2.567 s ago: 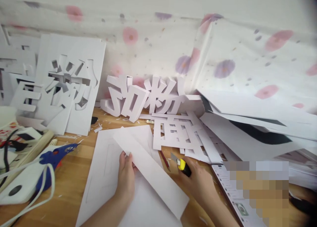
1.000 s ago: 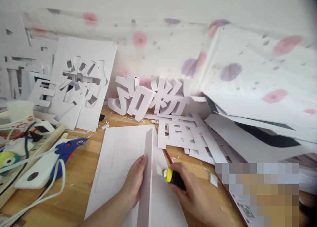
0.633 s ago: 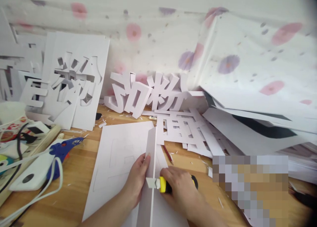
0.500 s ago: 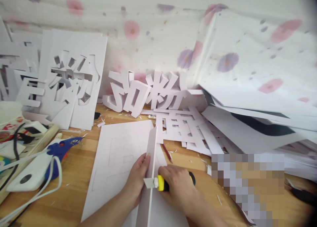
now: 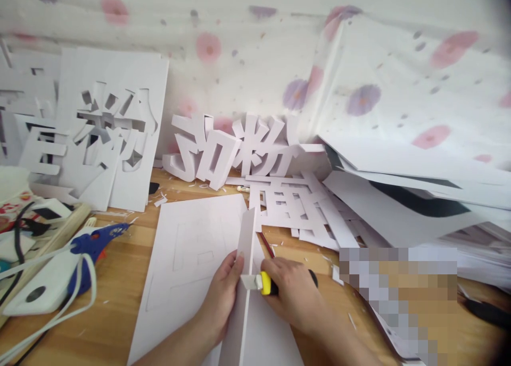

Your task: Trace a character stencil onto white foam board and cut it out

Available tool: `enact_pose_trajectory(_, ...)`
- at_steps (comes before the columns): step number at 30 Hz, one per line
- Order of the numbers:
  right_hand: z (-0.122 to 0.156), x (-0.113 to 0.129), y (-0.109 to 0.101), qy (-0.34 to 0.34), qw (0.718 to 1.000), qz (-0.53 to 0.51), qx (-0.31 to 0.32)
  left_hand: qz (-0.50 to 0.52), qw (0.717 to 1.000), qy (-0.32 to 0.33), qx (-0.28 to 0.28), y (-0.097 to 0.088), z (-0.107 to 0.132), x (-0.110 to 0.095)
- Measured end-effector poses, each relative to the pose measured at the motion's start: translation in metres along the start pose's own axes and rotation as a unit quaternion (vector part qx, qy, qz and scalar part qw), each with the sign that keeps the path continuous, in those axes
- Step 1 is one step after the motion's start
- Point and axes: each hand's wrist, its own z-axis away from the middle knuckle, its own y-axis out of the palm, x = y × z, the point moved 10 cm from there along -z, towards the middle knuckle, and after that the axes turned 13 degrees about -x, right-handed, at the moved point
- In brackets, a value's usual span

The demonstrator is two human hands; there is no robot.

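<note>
Strip [image 5: 248, 243]: white, long and narrow, on edge over the sheet [image 5: 171, 302], between the left hand [image 5: 221, 297] and the right hand [image 5: 293, 289]; near end runs out of view.
Left hand: partly closed, thumb and forefinger against the left face of the strip, holding it; remaining fingers mostly hidden.
Right hand: curled round the knife [image 5: 265, 283], back of the hand up.
Knife: yellow and black, blade out, pointing left across the top edge of the strip (whether it bites in, cannot tell).
Sheet: white, flat on the table [image 5: 115, 307], pale drawn lines on its left part.
Pencil [image 5: 266, 245]: dark red, lying just beyond the right hand.
Scraps [image 5: 337, 275]: white, small, scattered; one of the larger to the right of the knife.
Glue gun [image 5: 96, 242]: blue, at left, well apart from the sheet, white cable looping nearby.
Letters [image 5: 217, 161]: white, raised, at the back before floral sheeting [image 5: 251, 78].
Boards [image 5: 147, 78]: white, with cut-outs, leaning at back left.
Stencil [image 5: 274, 219]: white, near the sheet's far right corner.
Pile [image 5: 415, 161]: white pieces with black areas, far right.
</note>
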Motion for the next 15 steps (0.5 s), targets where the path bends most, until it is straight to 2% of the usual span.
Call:
enact_pose_trajectory(3,0.0,0.005,0.003,-0.017,1.0,-0.007,0.017,0.01,1.0,0.005,-0.003,-0.001,0.0,-0.001)
enact_pose_trajectory(9,-0.003,-0.017,-0.007,0.04,0.999,0.028,-0.003,-0.011,1.0,0.0,0.025,0.004,0.003,0.001)
enact_pose_trajectory(15,0.0,0.002,-0.003,-0.006,1.0,0.012,0.02,-0.001,1.0,0.0,0.014,0.003,0.003,0.001)
